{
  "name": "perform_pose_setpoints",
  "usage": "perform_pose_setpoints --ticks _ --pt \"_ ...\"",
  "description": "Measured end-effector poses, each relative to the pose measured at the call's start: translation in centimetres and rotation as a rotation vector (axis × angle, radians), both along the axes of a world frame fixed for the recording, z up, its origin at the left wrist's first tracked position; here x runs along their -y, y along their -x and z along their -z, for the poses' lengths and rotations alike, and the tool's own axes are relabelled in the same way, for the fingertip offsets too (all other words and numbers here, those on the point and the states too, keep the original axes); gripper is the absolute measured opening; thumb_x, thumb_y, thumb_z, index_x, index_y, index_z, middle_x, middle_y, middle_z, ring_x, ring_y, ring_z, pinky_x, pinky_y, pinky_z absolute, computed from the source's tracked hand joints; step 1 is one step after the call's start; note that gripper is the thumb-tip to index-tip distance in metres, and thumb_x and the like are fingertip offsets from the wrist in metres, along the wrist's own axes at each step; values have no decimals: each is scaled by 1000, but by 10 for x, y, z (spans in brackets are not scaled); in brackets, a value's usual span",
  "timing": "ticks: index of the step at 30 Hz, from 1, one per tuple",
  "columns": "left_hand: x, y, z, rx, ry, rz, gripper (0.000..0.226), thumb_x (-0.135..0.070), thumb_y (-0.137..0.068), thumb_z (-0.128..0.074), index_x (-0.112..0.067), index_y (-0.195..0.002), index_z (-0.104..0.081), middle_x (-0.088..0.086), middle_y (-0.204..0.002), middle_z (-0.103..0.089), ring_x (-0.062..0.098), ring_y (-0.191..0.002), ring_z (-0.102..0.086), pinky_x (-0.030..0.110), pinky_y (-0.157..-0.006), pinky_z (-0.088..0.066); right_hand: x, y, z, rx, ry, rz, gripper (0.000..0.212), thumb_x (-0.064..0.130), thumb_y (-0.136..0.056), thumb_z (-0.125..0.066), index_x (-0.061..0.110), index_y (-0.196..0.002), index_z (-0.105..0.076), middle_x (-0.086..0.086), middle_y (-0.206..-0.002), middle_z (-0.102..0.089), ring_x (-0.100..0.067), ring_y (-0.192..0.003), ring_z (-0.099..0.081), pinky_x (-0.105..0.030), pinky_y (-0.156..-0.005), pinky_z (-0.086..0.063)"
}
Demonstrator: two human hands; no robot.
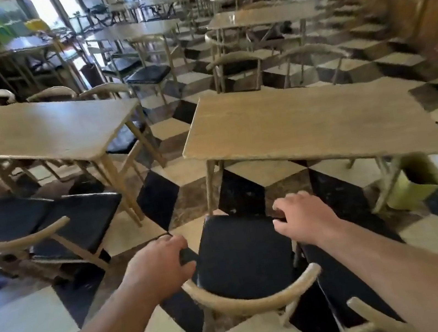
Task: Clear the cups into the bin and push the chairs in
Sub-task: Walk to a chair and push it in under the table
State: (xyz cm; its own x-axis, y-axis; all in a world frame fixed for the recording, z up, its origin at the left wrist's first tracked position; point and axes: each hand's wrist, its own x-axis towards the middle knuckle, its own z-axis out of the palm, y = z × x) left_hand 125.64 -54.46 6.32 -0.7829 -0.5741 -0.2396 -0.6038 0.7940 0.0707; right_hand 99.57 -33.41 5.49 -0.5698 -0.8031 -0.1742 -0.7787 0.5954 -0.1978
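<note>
A wooden chair with a black seat cushion (244,254) and a curved backrest stands in front of me, its front edge just short of a light wooden table (312,124). My left hand (162,265) grips the left edge of the seat. My right hand (304,216) rests on the seat's right edge with its fingers spread. A yellow-green bin (414,182) stands on the floor under the table's right end. No cups show on this table; the frame is blurred.
Another chair (49,232) stands pulled out at the left beside a second table (40,129). A further chair back (373,316) pokes in at the bottom right. More tables and chairs fill the room behind, on a chequered floor.
</note>
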Motion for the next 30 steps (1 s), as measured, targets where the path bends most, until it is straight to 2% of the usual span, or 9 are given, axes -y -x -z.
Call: perform_pose_setpoints --ticks 6,10,14,19,21,23,26,28,30 --pt "24 0 58 20 -80 153 62 -64 -91 -65 -41 -146 -48 -12 -135 -60 15 -119 -59 33 -90 -55 -23 -57 39 91 -37 147 55 53 -99 -60 28 -148 -53 0 -136 -60 -25 -126 -53 -44 -97 -50" --pt "19 1 113 61 -161 233 67 -60 -91 -66 -40 -150 -43 -10 -147 -54 19 -127 -56 37 -96 -54 -41 -79 95 145 -161 153 59 51 -100 -58 29 -153 -46 1 -145 -54 -26 -133 -47 -44 -100 -47" --pt "23 5 169 116 -233 322 73 -61 -91 -69 -39 -153 -39 -10 -153 -47 19 -137 -47 44 -111 -49 -44 -84 159 195 -204 117 59 50 -101 -55 28 -155 -44 1 -146 -53 -24 -132 -47 -41 -101 -47" --pt "43 10 233 237 -279 378 86 -78 -82 -64 -40 -155 -38 -13 -160 -43 18 -149 -36 48 -125 -31 -28 -77 227 271 -260 -21 80 77 -93 -47 28 -156 -41 4 -149 -50 -21 -138 -43 -41 -117 -35" --pt "53 12 254 321 -229 448 83 -77 -83 -62 -40 -153 -40 -13 -157 -47 17 -148 -40 47 -128 -21 -16 -74 245 255 -356 -122 85 82 -87 -45 28 -152 -46 3 -141 -56 -22 -130 -50 -44 -114 -38" --pt "62 17 267 374 -173 514 65 -67 -87 -64 -40 -145 -49 -14 -145 -56 17 -140 -49 46 -128 -20 -1 -74 256 221 -435 -215 68 78 -89 -52 29 -136 -56 5 -122 -62 -21 -112 -58 -45 -102 -45" --pt "72 31 275 439 -111 602 36 -53 -86 -64 -41 -120 -61 -15 -116 -69 16 -113 -65 43 -112 -38 14 -70 262 218 -540 -303 42 69 -93 -58 31 -112 -62 7 -101 -62 -20 -92 -61 -46 -90 -51" --pt "77 42 278 495 -88 659 31 -51 -84 -64 -39 -112 -64 -14 -106 -70 16 -100 -68 41 -99 -46 17 -62 263 215 -567 -322 37 66 -94 -58 31 -105 -62 6 -98 -65 -21 -87 -64 -46 -85 -54" --pt "82 51 280 505 -72 685 30 -52 -83 -64 -39 -110 -65 -15 -102 -69 15 -96 -67 40 -93 -46 18 -51 263 201 -564 -320 37 66 -94 -58 30 -102 -60 5 -97 -66 -22 -87 -66 -46 -84 -54"
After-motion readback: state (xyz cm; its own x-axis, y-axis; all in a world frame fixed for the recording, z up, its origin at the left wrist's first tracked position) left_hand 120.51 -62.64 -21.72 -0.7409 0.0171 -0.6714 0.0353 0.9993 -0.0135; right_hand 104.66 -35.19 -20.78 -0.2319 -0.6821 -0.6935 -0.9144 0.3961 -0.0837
